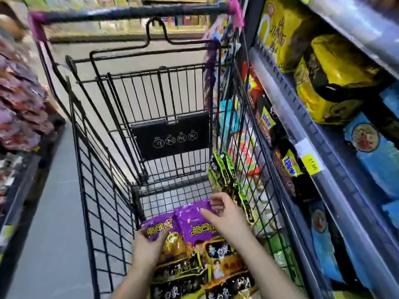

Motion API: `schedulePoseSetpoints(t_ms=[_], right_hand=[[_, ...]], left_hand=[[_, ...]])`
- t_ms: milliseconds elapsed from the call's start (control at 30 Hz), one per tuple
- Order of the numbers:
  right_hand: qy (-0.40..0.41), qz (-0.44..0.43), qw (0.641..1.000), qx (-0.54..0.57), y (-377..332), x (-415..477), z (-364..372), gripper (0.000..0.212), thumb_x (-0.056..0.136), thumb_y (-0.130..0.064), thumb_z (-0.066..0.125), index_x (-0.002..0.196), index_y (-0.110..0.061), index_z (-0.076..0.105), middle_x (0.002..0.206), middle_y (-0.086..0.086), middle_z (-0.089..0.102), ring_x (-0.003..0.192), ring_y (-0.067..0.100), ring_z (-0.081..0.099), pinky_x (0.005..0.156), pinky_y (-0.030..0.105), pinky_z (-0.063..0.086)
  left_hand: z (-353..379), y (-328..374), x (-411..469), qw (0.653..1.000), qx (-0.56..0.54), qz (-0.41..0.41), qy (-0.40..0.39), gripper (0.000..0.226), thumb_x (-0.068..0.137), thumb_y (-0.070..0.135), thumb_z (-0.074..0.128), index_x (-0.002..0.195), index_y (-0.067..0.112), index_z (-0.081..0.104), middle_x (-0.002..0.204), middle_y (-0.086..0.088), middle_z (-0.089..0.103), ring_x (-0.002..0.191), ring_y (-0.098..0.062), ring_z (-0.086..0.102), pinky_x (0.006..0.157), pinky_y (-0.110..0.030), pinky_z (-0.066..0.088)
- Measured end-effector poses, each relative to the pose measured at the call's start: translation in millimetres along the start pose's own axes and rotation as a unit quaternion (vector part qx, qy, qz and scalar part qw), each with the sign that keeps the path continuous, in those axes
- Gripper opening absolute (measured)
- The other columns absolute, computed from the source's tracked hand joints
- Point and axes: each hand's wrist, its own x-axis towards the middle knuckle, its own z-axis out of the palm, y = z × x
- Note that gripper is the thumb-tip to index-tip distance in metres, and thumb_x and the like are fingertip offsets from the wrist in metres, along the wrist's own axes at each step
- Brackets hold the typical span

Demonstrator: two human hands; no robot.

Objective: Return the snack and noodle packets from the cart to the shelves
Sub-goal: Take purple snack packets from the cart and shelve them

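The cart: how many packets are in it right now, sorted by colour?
Purple packets: 2, side by side under the hands
Green-and-black packets: 1 visible, leaning on the cart's right wall
Black-and-gold packets: at least 3, overlapping at the near end, exact number unclear
Total: at least 6

The black wire shopping cart (103, 203) has a dark handle bar with magenta plastic end caps (236, 11) and a black flap printed with small white round symbols (170, 135). Inside lie purple plastic noodle packets (190, 225) with yellow lettering, and black-and-gold packets (224, 268) with white characters. Green-and-black packets (222, 171) stand against the cart's right wall. On the right-hand shelves (336, 160) sit yellow-and-black packs (328, 78) and blue packs (377, 154); a yellow price tag (313, 164) carries dark digits.
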Motion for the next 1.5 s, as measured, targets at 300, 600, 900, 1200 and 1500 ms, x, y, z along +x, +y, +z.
schedulePoseSetpoints(t_ms=[300, 600, 900, 1200, 1500], right_hand=[[-0.052, 0.059, 0.988, -0.132, 34.3, 36.4, 38.4, 0.059, 0.084, -0.045, 0.080, 0.129, -0.015, 0.057, 0.124, 0.001, 0.063, 0.109, 0.018, 0.064, 0.088, 0.024, 0.047], [-0.041, 0.134, 0.975, -0.175, 54.0, 51.1, 57.8, 0.061, 0.088, -0.040, 0.078, 0.133, -0.005, 0.055, 0.135, 0.008, 0.057, 0.122, 0.026, 0.061, 0.092, 0.025, 0.047], [-0.041, 0.169, 0.971, -0.165, 63.3, 63.7, 74.5, 0.061, 0.084, -0.030, 0.082, 0.131, -0.006, 0.052, 0.128, 0.010, 0.064, 0.116, 0.029, 0.065, 0.089, 0.031, 0.053], [-0.052, 0.184, 0.965, -0.180, 65.5, 64.4, 81.0, 0.063, 0.084, -0.036, 0.083, 0.135, -0.010, 0.057, 0.139, 0.010, 0.052, 0.115, 0.026, 0.065, 0.099, 0.039, 0.056], [-0.096, 0.173, 0.964, -0.180, 70.2, 54.3, 82.2, 0.094, 0.076, -0.029, 0.090, 0.152, -0.017, 0.036, 0.143, 0.007, 0.056, 0.131, 0.027, 0.058, 0.108, 0.041, 0.050]], left_hand=[[27.8, -61.3, 57.9, 0.992, 0.086, -0.061, 0.074, 0.090, 0.037, 0.077, 0.071, 0.096, 0.009, 0.066, 0.089, -0.010, 0.074, 0.094, -0.035, 0.069, 0.089, -0.047, 0.057], [29.2, -18.0, 33.2, 0.991, 0.079, -0.088, 0.067, 0.073, 0.063, 0.040, 0.087, 0.110, -0.009, 0.060, 0.108, -0.029, 0.070, 0.105, -0.042, 0.068, 0.091, -0.044, 0.055], [38.2, -21.3, 39.1, 0.983, 0.122, -0.081, 0.107, 0.052, 0.080, 0.022, 0.079, 0.116, -0.010, 0.061, 0.117, -0.034, 0.060, 0.112, -0.047, 0.055, 0.096, -0.046, 0.048], [30.1, -0.4, 32.3, 0.990, 0.088, -0.042, 0.102, 0.054, 0.083, 0.022, 0.080, 0.123, -0.004, 0.053, 0.120, -0.032, 0.058, 0.118, -0.044, 0.052, 0.098, -0.044, 0.044], [19.1, 17.9, 20.0, 0.994, 0.045, -0.005, 0.101, 0.051, 0.077, 0.016, 0.082, 0.116, 0.008, 0.050, 0.097, -0.016, 0.069, 0.097, -0.036, 0.068, 0.087, -0.040, 0.052]])
